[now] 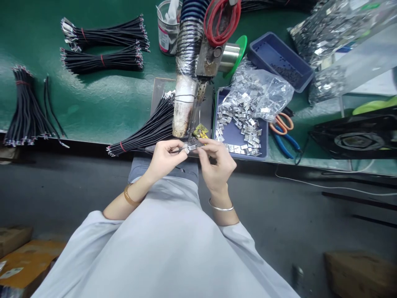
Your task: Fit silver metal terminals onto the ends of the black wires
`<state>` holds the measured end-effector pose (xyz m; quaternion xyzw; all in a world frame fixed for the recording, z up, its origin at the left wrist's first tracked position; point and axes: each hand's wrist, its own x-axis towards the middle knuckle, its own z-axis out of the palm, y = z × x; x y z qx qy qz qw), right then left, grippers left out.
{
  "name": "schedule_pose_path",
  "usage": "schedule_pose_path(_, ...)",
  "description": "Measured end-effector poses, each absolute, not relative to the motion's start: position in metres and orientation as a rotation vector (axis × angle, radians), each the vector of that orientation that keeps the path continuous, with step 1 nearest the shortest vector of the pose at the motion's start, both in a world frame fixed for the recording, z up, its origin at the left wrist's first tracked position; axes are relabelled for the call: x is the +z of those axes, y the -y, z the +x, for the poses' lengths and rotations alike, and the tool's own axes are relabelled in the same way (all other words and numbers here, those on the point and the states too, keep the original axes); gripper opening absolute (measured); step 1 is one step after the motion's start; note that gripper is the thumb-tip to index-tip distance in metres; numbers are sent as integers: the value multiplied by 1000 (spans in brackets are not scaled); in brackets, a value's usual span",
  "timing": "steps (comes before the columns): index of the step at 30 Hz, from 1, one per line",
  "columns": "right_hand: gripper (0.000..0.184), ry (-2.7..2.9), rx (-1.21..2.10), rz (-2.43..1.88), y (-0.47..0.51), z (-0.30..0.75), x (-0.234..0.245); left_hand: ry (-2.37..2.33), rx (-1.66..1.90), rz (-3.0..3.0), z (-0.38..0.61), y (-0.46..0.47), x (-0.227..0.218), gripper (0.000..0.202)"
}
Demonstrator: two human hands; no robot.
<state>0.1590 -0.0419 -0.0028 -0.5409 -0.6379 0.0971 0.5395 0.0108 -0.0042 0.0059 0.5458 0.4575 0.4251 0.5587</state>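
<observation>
At the table's front edge, my left hand pinches a black cable near its end. My right hand pinches a small metal connector that meets the cable end between my fingertips. Just above them hangs a soldering iron on a metal holder, beside a fume hose with a stained white nozzle. Behind my left hand lies a bundle of black cables tied with a red band. To the right of my right hand stands a blue tray of metal connectors.
More cable bundles lie on the green table. A solder spool, a second blue tray, a plastic bag of connectors, pliers and a black fan-like device stand to the right. A tub is at the back.
</observation>
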Motion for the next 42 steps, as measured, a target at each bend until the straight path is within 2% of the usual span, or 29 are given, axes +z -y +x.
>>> schedule_pose_path(6, 11, 1357, 585, -1419, 40, 162, 5, -1028, 1137, 1818, 7, 12, 1, 16)
schedule_pose_path(10, 13, 1366, 805, -1406, 39, 161, 8, -961, 1157, 1824, 1, 10, 2, 14)
schedule_pose_path(14, 9, 1524, 539, -1411, 44, 162, 5, -967, 974, 1484, -3, 8, 4, 17)
schedule_pose_path(17, 13, 1739, 229, -1333, 46, 164, 4, -987, 891, 1333, -2, 7, 4, 24)
schedule_pose_path(19, 14, 1789, 137, -1300, 47, 164, 5, -1006, 897, 1278, 0, 7, 3, 25)
schedule_pose_path(22, 11, 1646, 172, -1351, 51, 163, 5, -1042, 930, 1225, 5, 8, 3, 23)
schedule_pose_path(27, 19, 1363, 278, -1321, 57, 164, 4, -1072, 971, 1225, 8, 9, 3, 22)
schedule_pose_path(32, 5, 1541, 251, -1354, 53, 162, 3, -1051, 966, 1254, 7, 10, 2, 19)
schedule_pose_path(36, 12, 1594, 247, -1359, 47, 156, -2, -1082, 1031, 1265, 9, 9, 1, 20)
schedule_pose_path(42, 12, 1631, 89, -1306, 43, 151, -8, -1150, 1092, 1297, 14, 10, -1, 19)
